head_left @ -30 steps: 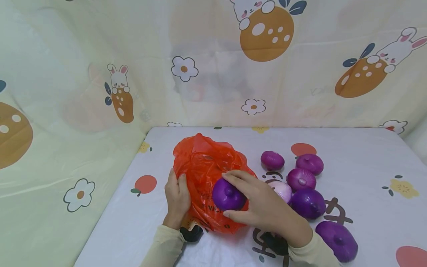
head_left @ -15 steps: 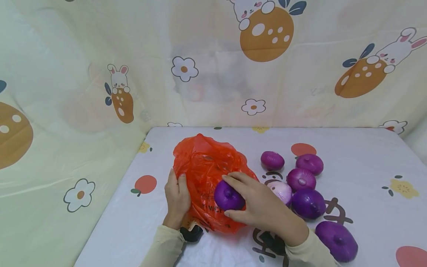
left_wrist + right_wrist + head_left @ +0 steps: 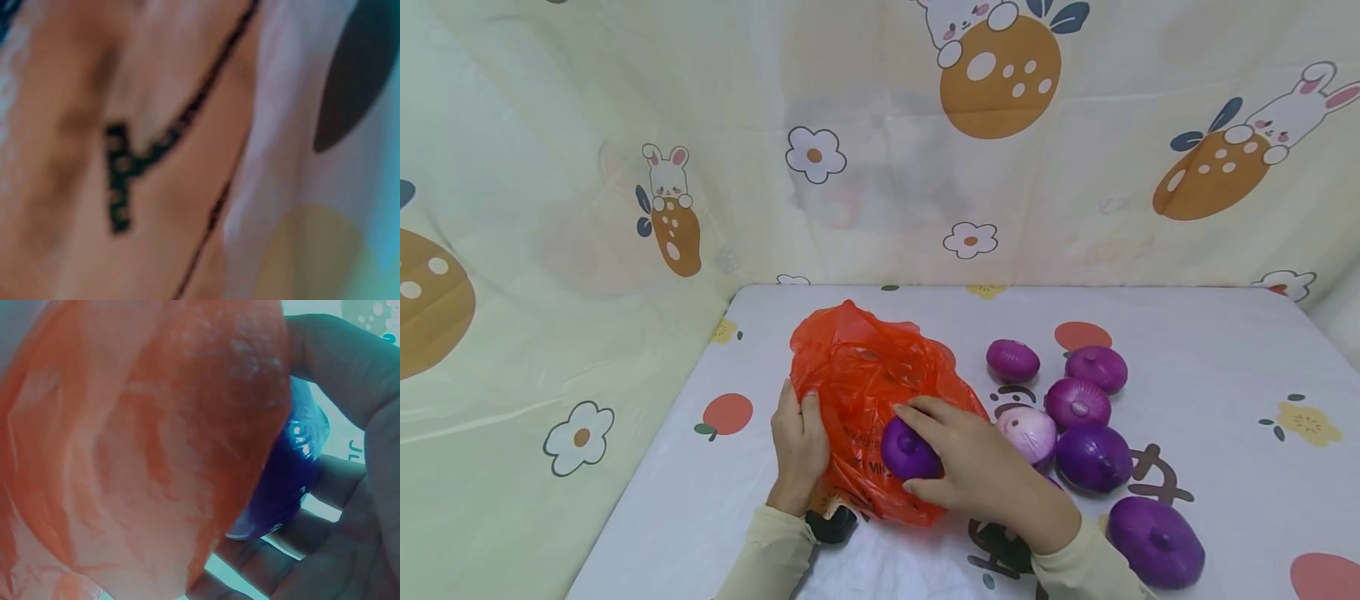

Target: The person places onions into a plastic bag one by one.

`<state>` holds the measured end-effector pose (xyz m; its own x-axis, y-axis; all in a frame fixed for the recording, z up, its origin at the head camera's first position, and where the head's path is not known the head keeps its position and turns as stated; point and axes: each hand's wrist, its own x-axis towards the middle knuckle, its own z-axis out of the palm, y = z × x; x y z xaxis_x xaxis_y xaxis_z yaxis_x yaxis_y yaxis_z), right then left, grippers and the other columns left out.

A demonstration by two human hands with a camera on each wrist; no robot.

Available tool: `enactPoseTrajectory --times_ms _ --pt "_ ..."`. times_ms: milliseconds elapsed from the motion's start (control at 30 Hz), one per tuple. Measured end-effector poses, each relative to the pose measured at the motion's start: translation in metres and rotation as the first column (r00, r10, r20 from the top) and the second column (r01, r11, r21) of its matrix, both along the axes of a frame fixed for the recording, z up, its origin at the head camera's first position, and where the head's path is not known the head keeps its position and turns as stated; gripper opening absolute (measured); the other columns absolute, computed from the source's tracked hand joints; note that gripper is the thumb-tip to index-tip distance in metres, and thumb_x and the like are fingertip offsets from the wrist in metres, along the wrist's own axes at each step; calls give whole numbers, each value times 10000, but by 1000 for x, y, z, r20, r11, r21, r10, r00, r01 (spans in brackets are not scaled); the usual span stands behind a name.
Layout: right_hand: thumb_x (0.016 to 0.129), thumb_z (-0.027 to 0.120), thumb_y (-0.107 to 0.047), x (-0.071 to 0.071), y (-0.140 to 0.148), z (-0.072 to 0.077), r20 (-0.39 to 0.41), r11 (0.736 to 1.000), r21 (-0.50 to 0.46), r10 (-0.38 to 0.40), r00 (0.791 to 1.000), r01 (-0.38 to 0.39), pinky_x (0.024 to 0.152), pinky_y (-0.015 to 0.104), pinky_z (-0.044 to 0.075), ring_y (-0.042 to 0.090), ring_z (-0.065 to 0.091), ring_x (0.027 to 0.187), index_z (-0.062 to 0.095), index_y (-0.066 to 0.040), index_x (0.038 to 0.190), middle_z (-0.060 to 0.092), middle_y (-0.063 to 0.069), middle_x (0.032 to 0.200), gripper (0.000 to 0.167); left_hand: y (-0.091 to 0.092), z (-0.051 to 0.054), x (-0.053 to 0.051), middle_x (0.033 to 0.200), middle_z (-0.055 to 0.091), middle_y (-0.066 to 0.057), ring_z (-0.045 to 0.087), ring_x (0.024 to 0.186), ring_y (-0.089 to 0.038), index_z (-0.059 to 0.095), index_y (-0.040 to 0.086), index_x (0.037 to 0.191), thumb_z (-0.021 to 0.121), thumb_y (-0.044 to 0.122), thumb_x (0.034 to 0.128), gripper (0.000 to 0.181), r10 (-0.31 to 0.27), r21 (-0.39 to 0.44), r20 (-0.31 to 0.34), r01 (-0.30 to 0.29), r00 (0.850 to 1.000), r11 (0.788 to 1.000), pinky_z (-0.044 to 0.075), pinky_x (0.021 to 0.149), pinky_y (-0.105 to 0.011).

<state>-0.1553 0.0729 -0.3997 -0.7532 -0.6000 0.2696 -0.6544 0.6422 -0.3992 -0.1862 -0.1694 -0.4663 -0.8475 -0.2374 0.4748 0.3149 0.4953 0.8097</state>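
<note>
My right hand [image 3: 973,454] grips a purple onion [image 3: 908,450] with thumb and fingers curled round its sides, in front of a crumpled red plastic bag [image 3: 857,358]. In the right wrist view the bag's film [image 3: 144,444] covers part of the onion [image 3: 281,475], and the fingers [image 3: 337,481] lie round its far side. At the bag's left edge, my left hand [image 3: 800,450] holds the plastic between thumb and fingers. The left wrist view is blurred and shows only the bag's printed plastic [image 3: 175,162] close up. What lies inside the bag is hidden.
Several more purple onions lie right of the bag: a pale peeled-looking one [image 3: 1028,433], a dark one [image 3: 1093,457], a large one at the front [image 3: 1156,542], and others behind [image 3: 1012,360]. A patterned cloth covers the table [image 3: 1240,350]; a printed curtain [image 3: 880,208] hangs behind.
My right hand and the onion have shifted slightly left and down against the bag. The bag's right edge bulges further right. My left hand stays in place.
</note>
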Motion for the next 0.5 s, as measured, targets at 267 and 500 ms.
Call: enactPoseTrajectory --times_ms 267,500 --pt "792 876 -339 2 -3 -4 0 1000 26 3 1000 -3 958 516 596 338 681 1136 618 -91 1447 634 147 1378 747 0 0 1 1176 673 -140 673 957 -230 528 27 1350 417 157 1110 295 -18 14 3 18 1000 1000 642 846 -442" --pt "805 873 -358 4 -7 -5 59 997 71 -12 998 8 1005 574 558 393 653 1185 601 -89 1465 604 171 1426 763 0 1 0 1175 669 -145 681 953 -230 528 31 1350 417 156 1109 293 -27 22 -1 27 1000 999 646 828 -427"
